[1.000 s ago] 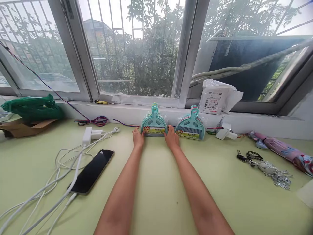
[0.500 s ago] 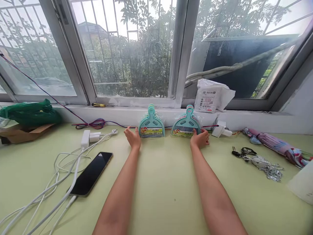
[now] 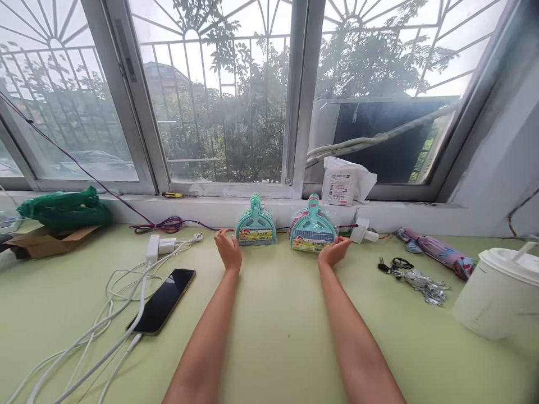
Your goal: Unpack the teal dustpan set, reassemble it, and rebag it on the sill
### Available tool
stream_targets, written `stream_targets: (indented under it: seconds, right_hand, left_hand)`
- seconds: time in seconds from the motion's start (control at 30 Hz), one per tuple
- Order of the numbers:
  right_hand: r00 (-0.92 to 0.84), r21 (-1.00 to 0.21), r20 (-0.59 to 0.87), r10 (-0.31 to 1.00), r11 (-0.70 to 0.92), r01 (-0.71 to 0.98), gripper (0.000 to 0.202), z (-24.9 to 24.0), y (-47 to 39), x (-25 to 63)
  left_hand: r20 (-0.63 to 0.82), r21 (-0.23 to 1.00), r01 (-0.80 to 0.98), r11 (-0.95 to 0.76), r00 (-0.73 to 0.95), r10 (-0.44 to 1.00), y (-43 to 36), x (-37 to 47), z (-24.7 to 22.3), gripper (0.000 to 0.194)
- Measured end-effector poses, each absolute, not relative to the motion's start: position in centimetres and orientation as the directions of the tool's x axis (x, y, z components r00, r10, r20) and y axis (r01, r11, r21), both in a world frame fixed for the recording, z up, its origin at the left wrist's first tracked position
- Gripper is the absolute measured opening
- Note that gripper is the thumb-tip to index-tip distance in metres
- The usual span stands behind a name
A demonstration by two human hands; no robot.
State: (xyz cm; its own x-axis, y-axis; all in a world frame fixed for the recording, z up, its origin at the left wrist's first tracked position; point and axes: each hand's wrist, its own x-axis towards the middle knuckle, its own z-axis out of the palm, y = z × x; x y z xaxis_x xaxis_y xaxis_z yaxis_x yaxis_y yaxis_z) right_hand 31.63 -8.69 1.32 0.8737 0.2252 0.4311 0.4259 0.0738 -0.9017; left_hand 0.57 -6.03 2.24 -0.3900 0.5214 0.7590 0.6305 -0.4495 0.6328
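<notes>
Two stacks of small teal dustpan-and-brush sets stand upright on the pale green table (image 3: 273, 336) against the window ledge: the left stack (image 3: 255, 228) and the right stack (image 3: 312, 230). My left hand (image 3: 228, 251) hovers just left of the left stack, palm turned toward it, fingers apart, holding nothing. My right hand (image 3: 334, 251) rests at the lower right corner of the right stack, fingers touching its base.
A black phone (image 3: 162, 300) lies at left among white charger cables (image 3: 126, 280). A green bag (image 3: 63, 206) on cardboard sits far left. Keys (image 3: 415, 276), a folded umbrella (image 3: 435, 252), a white lidded cup (image 3: 499, 292) and a white packet (image 3: 345, 188) are at right.
Both hands let go of the left stack. My right hand moved over to the right stack, my left hand drew back to the left. The camera tilted up and right, revealing the cup.
</notes>
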Motion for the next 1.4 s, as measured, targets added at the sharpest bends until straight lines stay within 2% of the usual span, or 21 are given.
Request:
stream_targets:
  seconds: [0.1,0.17,0.27,0.37,0.47,0.53,0.57,0.63,0.7,0.77,0.87,0.97,1.13,1.27,1.4]
  right_hand:
    - [0.853,-0.89,0.456,0.253,0.121,0.439,0.023,1.2,-11.7,30.5]
    - [0.846,-0.896,0.445,0.294,0.129,0.426,0.021,1.0,-13.9,29.2]
    - [0.799,-0.899,0.434,0.417,0.14,0.415,0.018,0.7,-17.7,27.2]
    - [0.712,-0.877,0.464,0.527,0.156,0.455,0.02,0.6,-21.8,25.6]
    - [0.613,-0.758,0.609,0.504,0.141,0.637,0.024,1.0,-25.7,24.6]
    - [0.397,-0.583,0.721,0.569,0.187,0.791,0.024,1.4,-27.8,23.9]
    - [0.245,-0.493,0.732,0.635,0.246,0.834,0.022,1.5,-28.5,23.5]
    - [-0.046,-0.363,0.665,0.745,0.376,0.852,0.023,1.6,-29.3,22.5]
    - [-0.189,-0.3,0.584,0.789,0.426,0.853,0.028,1.7,-29.5,21.5]
    - [-0.209,-0.259,0.574,0.791,0.418,0.871,0.028,1.9,-29.4,21.1]
    - [-0.171,-0.226,0.663,0.729,0.412,0.883,0.023,2.8,-29.8,21.3]
    - [-0.218,-0.177,0.705,0.675,0.465,0.868,0.031,3.5,-30.4,21.4]
    - [-0.366,-0.134,0.594,0.717,0.536,0.833,0.02,2.9,-30.1,20.4]
    - [-0.271,-0.175,0.569,0.776,0.436,0.883,0.018,2.2,-29.4,20.7]
    - [-0.21,-0.213,0.497,0.842,0.353,0.911,0.024,2.2,-29.3,21.7]
  left_hand:
    - [0.746,0.634,0.515,-0.577,-0.209,0.633,-9.5,2.5,2.4,0.037]
    - [0.62,0.744,0.346,-0.571,-0.041,0.783,-12.0,4.5,2.4,0.046]
    - [0.336,0.925,0.114,-0.362,0.2,0.92,-15.4,7.3,2.6,0.049]
    - [0.202,0.979,-0.017,-0.205,0.269,0.942,-18.3,8.6,2.7,0.046]
    - [0.124,0.987,-0.122,-0.1,0.209,0.97,-20.3,8.0,2.4,0.044]
    - [0.081,0.981,-0.186,-0.056,0.126,0.989,-21.1,6.9,2.1,0.043]
    - [0.067,0.975,-0.215,-0.048,0.081,0.994,-21.3,6.3,2.0,0.043]
    - [0.061,0.964,-0.26,-0.06,-0.004,0.998,-21.4,5.2,1.9,0.042]
    - [0.072,0.955,-0.283,-0.092,-0.08,0.994,-21.0,4.5,1.9,0.041]
    - [0.088,0.947,-0.296,-0.122,-0.125,0.988,-20.5,4.1,1.8,0.041]
    - [0.114,0.933,-0.323,-0.158,-0.151,0.982,-20.0,4.0,1.6,0.04]
    - [0.132,0.936,-0.305,-0.173,-0.153,0.979,-19.9,4.2,1.3,0.038]
    - [0.138,0.941,-0.294,-0.168,-0.119,0.983,-20.4,4.7,1.4,0.034]
    - [0.079,0.923,-0.365,-0.125,-0.137,0.987,-20.6,4.8,1.7,0.031]
    - [0.033,0.882,-0.456,-0.12,-0.194,0.98,-20.5,4.6,1.8,0.026]
